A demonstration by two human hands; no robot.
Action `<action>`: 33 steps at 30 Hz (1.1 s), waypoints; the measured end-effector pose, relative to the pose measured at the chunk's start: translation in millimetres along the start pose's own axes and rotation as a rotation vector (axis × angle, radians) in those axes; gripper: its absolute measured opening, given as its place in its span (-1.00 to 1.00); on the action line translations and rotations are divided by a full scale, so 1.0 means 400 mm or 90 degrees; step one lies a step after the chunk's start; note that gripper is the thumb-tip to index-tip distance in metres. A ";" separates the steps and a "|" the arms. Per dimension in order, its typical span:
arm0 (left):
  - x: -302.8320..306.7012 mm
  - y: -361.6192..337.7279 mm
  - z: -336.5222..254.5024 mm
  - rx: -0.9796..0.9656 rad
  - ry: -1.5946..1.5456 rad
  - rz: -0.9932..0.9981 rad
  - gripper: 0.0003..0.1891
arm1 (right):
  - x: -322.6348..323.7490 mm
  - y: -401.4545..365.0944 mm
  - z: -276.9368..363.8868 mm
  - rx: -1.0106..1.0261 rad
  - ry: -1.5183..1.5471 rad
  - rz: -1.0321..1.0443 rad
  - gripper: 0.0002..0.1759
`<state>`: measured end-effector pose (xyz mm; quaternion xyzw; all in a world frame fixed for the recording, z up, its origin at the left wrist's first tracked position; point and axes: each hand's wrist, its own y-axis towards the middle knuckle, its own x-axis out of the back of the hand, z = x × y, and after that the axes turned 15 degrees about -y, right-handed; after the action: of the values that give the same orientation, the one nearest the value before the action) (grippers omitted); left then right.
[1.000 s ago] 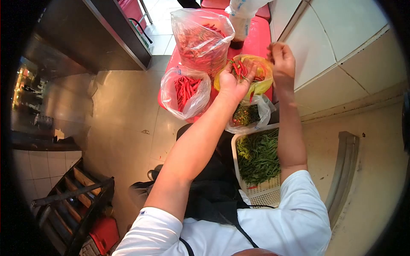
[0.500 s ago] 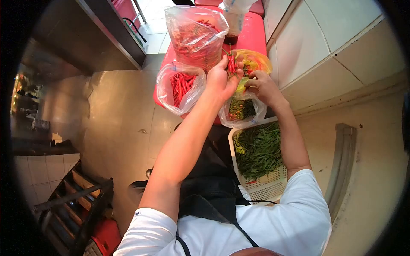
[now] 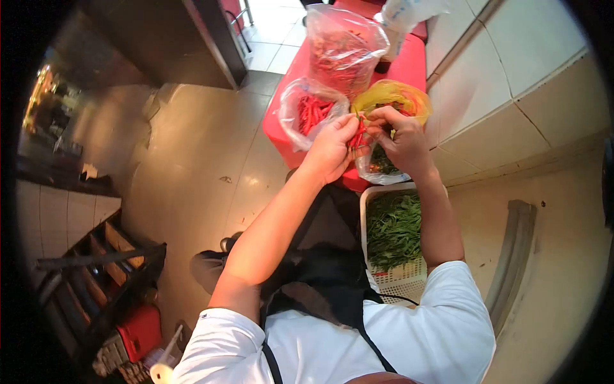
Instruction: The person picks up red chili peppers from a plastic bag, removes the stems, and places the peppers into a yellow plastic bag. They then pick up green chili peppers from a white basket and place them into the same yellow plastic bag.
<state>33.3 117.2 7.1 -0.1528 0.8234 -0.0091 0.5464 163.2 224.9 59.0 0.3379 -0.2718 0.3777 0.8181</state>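
My left hand is closed around a few red chillies, one with its green stem pointing up. Close beside them, my right hand has thumb and fingertips pinched together; whatever lies between them is too small to make out. Just left of the hands, a clear bag holds red chillies. A yellow bag with red and green bits stands behind my right hand. Partly covered by that hand is another clear bag, which has green stems and some red pieces in it.
The bags rest on a red stool or table. A big clear bag of chillies stands at the back. Below is a white basket of leafy greens. A tiled wall runs along the right, a dark rack lower left.
Both hands have come back nearer my body, away from above the yellow bag. My right fingers are now closer to the chillies in my left hand. The camera view has shifted.
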 end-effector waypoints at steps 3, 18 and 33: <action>0.029 -0.090 -0.023 -0.069 0.057 -0.025 -0.78 | -0.079 -0.011 0.030 -0.034 0.135 0.002 -0.75; 0.073 -0.263 -0.134 -0.070 0.027 0.008 -0.76 | -0.164 0.002 0.178 0.014 0.130 -0.016 -0.69; 0.116 -0.219 -0.099 -0.099 -0.008 0.039 -0.79 | -0.194 0.016 0.053 -0.146 0.373 -0.052 -0.85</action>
<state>2.4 15.5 -2.5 -0.1693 0.8225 0.0725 0.5381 110.1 178.0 20.1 0.1312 -0.0517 0.3925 0.9089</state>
